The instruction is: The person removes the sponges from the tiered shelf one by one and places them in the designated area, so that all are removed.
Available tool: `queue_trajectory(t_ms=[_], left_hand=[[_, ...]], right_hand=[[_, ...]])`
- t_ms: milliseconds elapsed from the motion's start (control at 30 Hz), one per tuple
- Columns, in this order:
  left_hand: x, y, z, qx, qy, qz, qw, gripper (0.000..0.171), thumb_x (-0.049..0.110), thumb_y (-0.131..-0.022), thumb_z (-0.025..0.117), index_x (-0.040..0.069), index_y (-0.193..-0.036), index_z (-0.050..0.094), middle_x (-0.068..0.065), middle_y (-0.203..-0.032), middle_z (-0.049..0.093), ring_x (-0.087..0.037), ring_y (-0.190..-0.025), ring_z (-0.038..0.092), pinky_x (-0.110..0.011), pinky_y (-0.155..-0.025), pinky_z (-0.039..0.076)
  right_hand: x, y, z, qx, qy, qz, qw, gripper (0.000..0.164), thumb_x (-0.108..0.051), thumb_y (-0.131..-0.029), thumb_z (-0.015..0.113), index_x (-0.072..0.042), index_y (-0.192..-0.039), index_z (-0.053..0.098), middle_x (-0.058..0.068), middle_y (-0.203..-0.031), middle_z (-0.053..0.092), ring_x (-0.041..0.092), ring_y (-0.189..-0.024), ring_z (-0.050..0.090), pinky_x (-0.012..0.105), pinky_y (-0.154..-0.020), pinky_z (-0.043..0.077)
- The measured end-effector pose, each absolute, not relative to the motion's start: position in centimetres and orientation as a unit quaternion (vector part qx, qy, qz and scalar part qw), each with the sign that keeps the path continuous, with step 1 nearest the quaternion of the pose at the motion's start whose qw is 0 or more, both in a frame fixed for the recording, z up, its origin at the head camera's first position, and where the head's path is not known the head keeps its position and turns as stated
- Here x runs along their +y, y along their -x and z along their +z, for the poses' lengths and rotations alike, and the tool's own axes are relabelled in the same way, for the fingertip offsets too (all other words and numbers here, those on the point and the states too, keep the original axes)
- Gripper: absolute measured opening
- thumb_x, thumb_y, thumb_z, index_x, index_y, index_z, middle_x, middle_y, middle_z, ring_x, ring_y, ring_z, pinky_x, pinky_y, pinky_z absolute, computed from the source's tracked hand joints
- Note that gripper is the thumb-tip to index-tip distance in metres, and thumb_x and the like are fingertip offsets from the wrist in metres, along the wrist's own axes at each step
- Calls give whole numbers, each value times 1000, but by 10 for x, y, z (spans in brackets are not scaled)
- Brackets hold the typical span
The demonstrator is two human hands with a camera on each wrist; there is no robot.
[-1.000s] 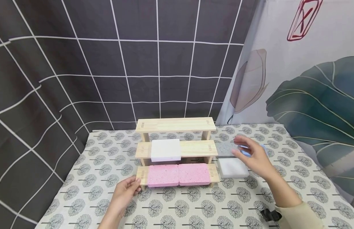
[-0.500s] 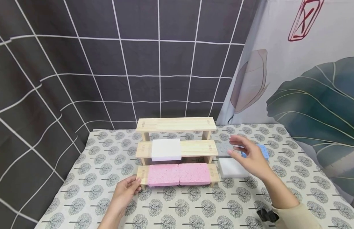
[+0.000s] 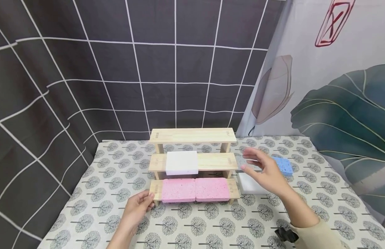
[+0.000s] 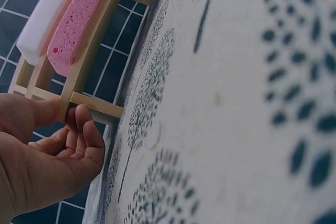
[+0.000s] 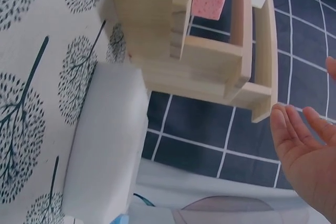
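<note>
A three-tier wooden step rack (image 3: 192,135) stands on the table. My left hand (image 3: 137,209) pinches the left end of its lowest tier, thumb on top and fingers curled beneath, as the left wrist view shows. Two pink sponges (image 3: 178,189) lie side by side on that lowest tier. On the middle tier sits a white sponge block (image 3: 181,162), left of centre. My right hand (image 3: 267,171), fingers spread and holding nothing, hovers right of the rack. It overlaps a second white block (image 3: 249,185) and a grey sponge (image 3: 241,162), which it partly hides.
A blue sponge (image 3: 284,166) lies on the table just beyond my right hand. The tablecloth (image 3: 111,180) has a tree print. Behind the table hang a dark gridded curtain (image 3: 152,62) and a pale one with leaves (image 3: 345,114).
My right hand has drifted left toward the rack, uncovering more of the blue sponge. The left hand keeps its grip on the rack, and the sponges on the tiers stay put.
</note>
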State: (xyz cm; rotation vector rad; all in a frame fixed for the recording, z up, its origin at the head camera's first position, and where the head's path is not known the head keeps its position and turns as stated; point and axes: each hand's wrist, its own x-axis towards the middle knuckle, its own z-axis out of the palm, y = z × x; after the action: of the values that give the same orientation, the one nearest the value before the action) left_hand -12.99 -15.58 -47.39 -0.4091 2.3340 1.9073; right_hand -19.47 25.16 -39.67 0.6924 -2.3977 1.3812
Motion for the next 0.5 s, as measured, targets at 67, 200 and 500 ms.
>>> queue_trajectory(t_ms=[67, 200, 500], left_hand=[[-156, 131, -474, 766, 135, 626, 50, 44, 15, -103, 57, -17, -133, 52, -12, -98, 66, -19, -86, 62, -23, -71, 56], [-156, 130, -475, 763, 137, 630, 52, 44, 14, -103, 58, -17, -133, 51, -12, -98, 66, -19, -86, 62, -23, -71, 56], [-155, 130, -473, 760, 135, 634, 49, 44, 13, -103, 58, -19, -133, 50, -13, -99, 66, -17, -85, 62, -22, -72, 57]], right_hand=[[248, 195, -396, -831, -245, 479, 142, 51, 3, -88, 75, 7, -134, 54, 19, -126, 63, 10, -113, 61, 17, -98, 49], [241, 196, -395, -829, -253, 479, 141, 52, 4, -87, 76, 6, -135, 55, 18, -126, 63, 16, -114, 62, 18, -99, 49], [226, 199, -393, -820, -274, 482, 142, 52, 5, -85, 77, 5, -132, 56, 19, -125, 63, 27, -113, 62, 22, -100, 51]])
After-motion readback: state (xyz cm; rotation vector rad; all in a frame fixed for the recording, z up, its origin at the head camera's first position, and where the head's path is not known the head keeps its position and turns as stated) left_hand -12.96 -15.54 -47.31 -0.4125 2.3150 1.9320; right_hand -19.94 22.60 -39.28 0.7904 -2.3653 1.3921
